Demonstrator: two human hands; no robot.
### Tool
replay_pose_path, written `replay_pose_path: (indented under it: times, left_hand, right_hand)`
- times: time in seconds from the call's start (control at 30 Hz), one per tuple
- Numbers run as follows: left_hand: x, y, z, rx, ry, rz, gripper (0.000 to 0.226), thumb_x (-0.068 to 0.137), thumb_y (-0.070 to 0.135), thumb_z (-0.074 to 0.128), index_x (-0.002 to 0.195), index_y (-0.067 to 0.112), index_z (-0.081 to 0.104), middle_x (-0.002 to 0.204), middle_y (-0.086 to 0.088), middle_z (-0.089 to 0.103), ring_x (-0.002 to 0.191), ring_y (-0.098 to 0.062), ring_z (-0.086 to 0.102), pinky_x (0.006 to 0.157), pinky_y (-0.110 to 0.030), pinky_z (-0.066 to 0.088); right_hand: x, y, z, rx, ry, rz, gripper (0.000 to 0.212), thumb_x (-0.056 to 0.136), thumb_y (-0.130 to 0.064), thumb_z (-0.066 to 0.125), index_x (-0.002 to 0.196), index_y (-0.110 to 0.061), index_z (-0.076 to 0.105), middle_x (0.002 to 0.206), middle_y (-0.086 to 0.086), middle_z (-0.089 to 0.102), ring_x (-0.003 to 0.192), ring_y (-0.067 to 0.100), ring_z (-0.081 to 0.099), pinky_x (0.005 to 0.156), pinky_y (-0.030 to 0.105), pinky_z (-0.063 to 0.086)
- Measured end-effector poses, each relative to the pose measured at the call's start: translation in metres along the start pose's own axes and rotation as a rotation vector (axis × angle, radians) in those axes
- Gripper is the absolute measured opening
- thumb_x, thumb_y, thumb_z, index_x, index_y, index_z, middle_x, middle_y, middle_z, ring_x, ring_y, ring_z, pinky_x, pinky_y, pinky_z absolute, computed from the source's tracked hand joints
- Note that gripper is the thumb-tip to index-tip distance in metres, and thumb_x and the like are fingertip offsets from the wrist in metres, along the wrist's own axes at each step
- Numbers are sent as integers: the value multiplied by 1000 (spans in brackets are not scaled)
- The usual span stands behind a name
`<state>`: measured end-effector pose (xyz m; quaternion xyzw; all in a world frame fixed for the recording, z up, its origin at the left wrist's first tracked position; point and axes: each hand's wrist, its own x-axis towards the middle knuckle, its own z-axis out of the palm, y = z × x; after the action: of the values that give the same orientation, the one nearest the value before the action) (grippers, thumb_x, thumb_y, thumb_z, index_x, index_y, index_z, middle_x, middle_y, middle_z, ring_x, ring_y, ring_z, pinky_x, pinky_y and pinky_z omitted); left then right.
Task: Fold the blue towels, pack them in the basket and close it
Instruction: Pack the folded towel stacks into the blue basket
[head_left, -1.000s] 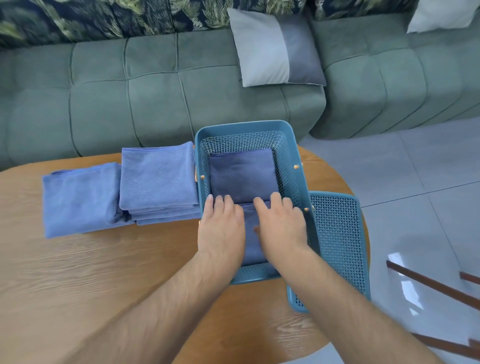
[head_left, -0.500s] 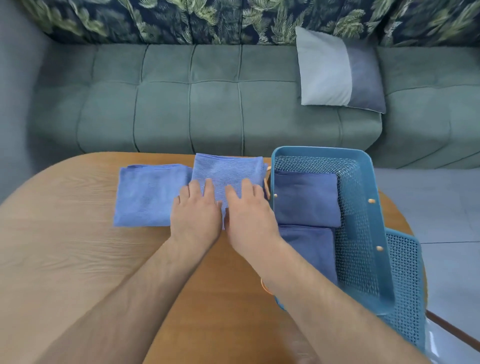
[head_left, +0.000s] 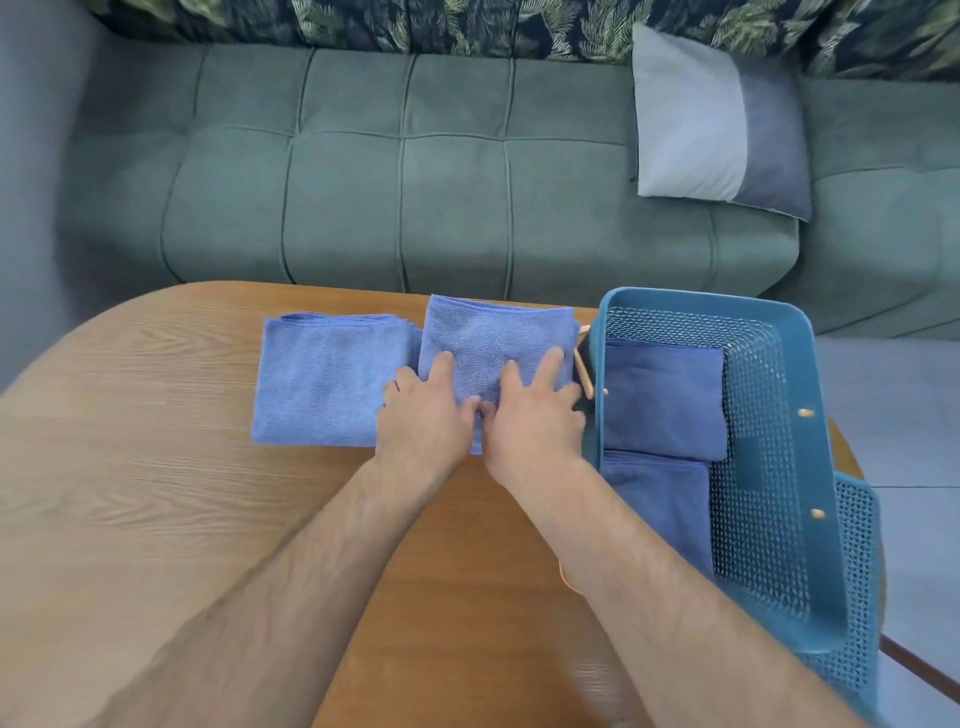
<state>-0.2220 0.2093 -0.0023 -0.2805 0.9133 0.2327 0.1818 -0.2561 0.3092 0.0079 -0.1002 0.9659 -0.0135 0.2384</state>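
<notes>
Both hands on the folded towel stack (head_left: 493, 338) at the far side of the wooden table (head_left: 156, 467), just beside the teal basket (head_left: 810, 467). Left hand (head_left: 423, 421) lies flat on the stack's near left part, fingers straight and slightly spread. Right hand (head_left: 535, 426) lies flat on its near right part, fingers fanned wider, reaching toward the basket's wooden handle (head_left: 584, 364). Thumbs meet in the middle over the near edge (can't tell if they tuck under it). Another folded blue towel (head_left: 322, 384) lies flat left of the stack, touching it. Basket is open, with two darker blue folded towels inside: the far towel (head_left: 665, 400) and the near towel (head_left: 660, 509), edge to edge. Mesh lid (head_left: 857, 561) sticks out from under the basket's right side. Green sofa (head_left: 415, 182) behind the table, grey cushion (head_left: 691, 119) on it.
</notes>
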Motion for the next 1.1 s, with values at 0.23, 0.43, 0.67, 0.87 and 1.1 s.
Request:
replay_pose_path:
  times: [0.23,0.43,0.67,0.87,1.1]
  left_hand:
    - [12,-5,-12,-301,22,-32,35,99,32,53,133,27,51,128,-9,48,120,-30,49,99,-40,42]
    - [5,-6,-22,-481,-30,-14,32,92,15,58,121,29,58,115,7,56,72,1,55,57,-17,42]
    - [-31,0,-47,-524,30,185,47,93,13,63,136,30,54,133,15,54,121,4,49,108,-27,40]
    - [-65,51,-58,-492,163,397,49,92,19,68,137,33,51,118,16,49,115,12,45,94,-2,34]
    - [-63,147,9,-41,7,553,61,94,29,64,148,17,38,137,-6,36,114,-27,56,96,-39,46]
  right_hand:
    - [-1,4,-4,179,41,25,39,101,-37,52,133,-17,43,159,20,-6,136,41,31,93,42,47]
    - [-4,12,-9,192,17,-14,41,90,-4,60,127,-13,46,160,16,4,128,36,42,99,42,41]
    - [-35,24,-31,211,276,-272,67,84,3,61,147,-6,40,160,11,26,134,29,43,99,39,42]
    - [-54,77,-63,354,557,-266,72,65,10,70,135,0,57,148,18,47,123,34,59,84,40,51]
    - [-38,179,-46,334,373,-31,71,74,8,61,143,-3,49,158,13,32,135,34,46,97,45,40]
